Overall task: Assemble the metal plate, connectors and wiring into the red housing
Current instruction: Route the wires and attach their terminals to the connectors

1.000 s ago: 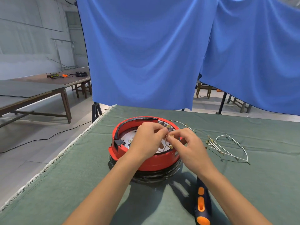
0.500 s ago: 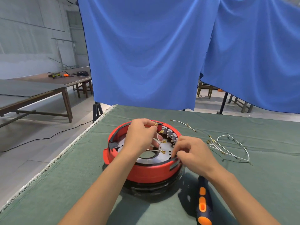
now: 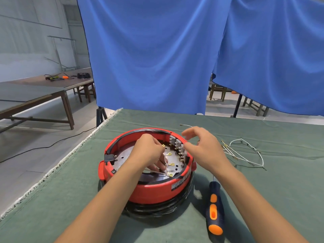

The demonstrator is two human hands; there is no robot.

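Observation:
The round red housing stands on the green table cloth, with a metal plate lying inside it. A row of grey connectors lines its inner right wall. My left hand is over the plate and grips a bundle of white wires with brass terminals. My right hand hovers just above the right rim, fingers loosely spread and holding nothing.
A blue and orange screwdriver lies on the cloth right of the housing. Loose white wires lie farther right, one more wire behind the housing. Blue curtains hang behind the table. A wooden bench stands at left.
My right hand has let go of the housing's front right rim and risen with its fingers spread. My left hand has shifted right over the plate, still holding the wires.

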